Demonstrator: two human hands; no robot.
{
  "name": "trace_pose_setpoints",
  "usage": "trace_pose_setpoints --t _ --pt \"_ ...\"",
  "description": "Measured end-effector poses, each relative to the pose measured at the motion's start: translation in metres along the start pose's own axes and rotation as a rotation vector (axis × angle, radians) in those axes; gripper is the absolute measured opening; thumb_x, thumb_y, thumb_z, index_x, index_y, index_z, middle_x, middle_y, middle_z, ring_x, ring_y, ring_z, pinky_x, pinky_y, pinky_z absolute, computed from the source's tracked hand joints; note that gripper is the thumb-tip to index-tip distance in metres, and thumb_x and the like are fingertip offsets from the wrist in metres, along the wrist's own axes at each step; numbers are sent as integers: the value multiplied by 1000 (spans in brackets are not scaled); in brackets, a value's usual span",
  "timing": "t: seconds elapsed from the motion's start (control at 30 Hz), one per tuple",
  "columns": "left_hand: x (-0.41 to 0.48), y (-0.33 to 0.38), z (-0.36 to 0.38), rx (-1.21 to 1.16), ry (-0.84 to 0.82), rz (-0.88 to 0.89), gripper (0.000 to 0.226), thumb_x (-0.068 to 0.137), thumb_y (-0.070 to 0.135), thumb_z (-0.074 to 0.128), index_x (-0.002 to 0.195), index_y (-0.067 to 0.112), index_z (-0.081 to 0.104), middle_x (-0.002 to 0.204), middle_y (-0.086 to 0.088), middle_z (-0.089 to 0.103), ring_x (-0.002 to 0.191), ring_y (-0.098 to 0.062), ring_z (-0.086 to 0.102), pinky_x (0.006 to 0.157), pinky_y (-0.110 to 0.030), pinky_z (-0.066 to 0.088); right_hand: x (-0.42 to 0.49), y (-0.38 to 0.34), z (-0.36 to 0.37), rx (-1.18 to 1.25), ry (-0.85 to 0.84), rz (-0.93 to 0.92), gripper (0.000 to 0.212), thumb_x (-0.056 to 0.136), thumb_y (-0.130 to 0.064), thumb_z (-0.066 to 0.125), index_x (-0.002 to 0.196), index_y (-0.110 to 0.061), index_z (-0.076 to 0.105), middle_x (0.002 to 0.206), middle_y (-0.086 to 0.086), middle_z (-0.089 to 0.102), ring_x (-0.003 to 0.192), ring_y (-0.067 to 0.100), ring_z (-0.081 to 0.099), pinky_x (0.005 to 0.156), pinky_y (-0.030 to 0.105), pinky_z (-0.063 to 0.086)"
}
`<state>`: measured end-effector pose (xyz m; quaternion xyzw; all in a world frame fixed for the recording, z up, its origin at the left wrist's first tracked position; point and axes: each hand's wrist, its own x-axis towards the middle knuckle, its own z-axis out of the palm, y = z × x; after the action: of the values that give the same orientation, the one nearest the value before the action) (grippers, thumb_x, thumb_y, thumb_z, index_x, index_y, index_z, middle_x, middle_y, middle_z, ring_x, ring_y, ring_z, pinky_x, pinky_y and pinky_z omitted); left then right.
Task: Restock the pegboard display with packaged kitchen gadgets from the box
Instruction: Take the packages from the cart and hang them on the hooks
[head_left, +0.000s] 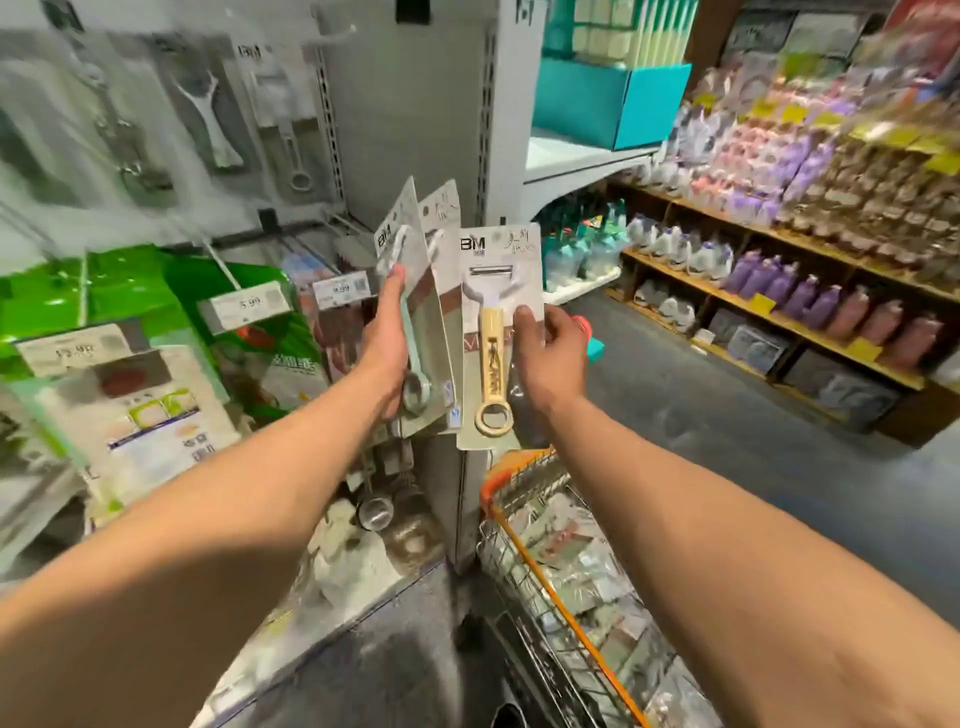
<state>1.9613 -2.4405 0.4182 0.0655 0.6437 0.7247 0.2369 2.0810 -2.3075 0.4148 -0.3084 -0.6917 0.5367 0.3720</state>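
Note:
My left hand (387, 343) grips two carded peelers (431, 291), a mint-green one in front and another card behind it, held upright. My right hand (548, 358) pinches the right edge of a third carded peeler with a cream handle (493, 332), held just right of the other two. The pegboard display (171, 119) fills the upper left, blurred, with packaged gadgets hanging on hooks. Below my right arm a wire basket with an orange rim (511, 470) holds several more packaged gadgets.
Green packets (130, 291) and price tags (249, 306) hang on the lower left hooks. A white upright post (491, 130) ends the display. Across the grey aisle floor (727, 415) stand wooden shelves (769, 317) of bottles and bags. A teal box (608, 101) sits on a white shelf.

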Motion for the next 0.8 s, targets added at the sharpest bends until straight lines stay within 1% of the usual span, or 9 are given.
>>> trace_pose_setpoints --t 0.03,0.1,0.13,0.23,0.33,0.47,0.63,0.73,0.8 --pt "6 14 -9 -14 11 30 106 55 105 56 135 36 69 131 -5 74 124 -32 67 113 -56 46 5 -14 9 28 -10 -8 21 102 -34 60 110 -15 66 85 -8 65 78 -6 62 68 14 45" --pt "22 32 -21 -69 15 98 106 57 104 57 139 38 66 138 -4 70 131 -31 63 118 -55 40 14 -36 25 70 -27 -25 32 99 -44 59 116 -18 67 97 -1 73 89 12 68 78 25 50" --pt "19 46 -24 -83 17 112 104 60 103 56 140 38 66 139 -4 69 132 -30 62 119 -55 39 19 -49 33 90 -48 -33 36 98 -48 58 119 -20 67 101 0 74 91 16 69 81 30 53" --pt "-6 92 -19 -128 -17 166 89 84 94 42 138 30 69 133 -9 72 126 -33 67 115 -53 45 37 -77 53 108 -87 -75 39 94 -54 57 118 -25 67 101 -2 76 95 18 72 90 41 59" --pt "0 115 -17 -214 -97 205 84 98 82 28 136 19 70 128 -16 74 120 -36 70 108 -52 52 58 -97 70 152 -135 -124 31 96 -52 57 110 -26 67 93 -5 76 88 15 73 87 43 60" --pt "15 139 -18 -306 -90 254 88 96 84 28 140 18 67 129 -17 73 120 -36 70 110 -55 50 85 -116 93 157 -153 -168 43 90 -62 57 116 -30 67 96 -8 76 91 15 73 90 48 59" --pt "40 154 -23 -303 -7 304 90 92 88 32 136 20 70 127 -17 74 119 -37 71 106 -53 52 116 -135 110 127 -248 -211 35 100 -49 57 121 -23 66 97 -5 74 89 13 71 82 36 58" --pt "63 150 -24 -236 58 265 99 72 102 47 136 30 70 130 -13 73 123 -37 69 110 -56 49 135 -136 121 110 -282 -201 34 102 -46 56 123 -20 64 98 -5 73 90 12 70 81 33 57" --pt "97 139 -30 -188 146 274 106 58 109 49 135 39 69 131 -5 73 127 -34 66 111 -58 46 146 -134 130 104 -286 -198 35 102 -47 56 125 -21 64 100 -6 73 93 13 70 83 33 56"
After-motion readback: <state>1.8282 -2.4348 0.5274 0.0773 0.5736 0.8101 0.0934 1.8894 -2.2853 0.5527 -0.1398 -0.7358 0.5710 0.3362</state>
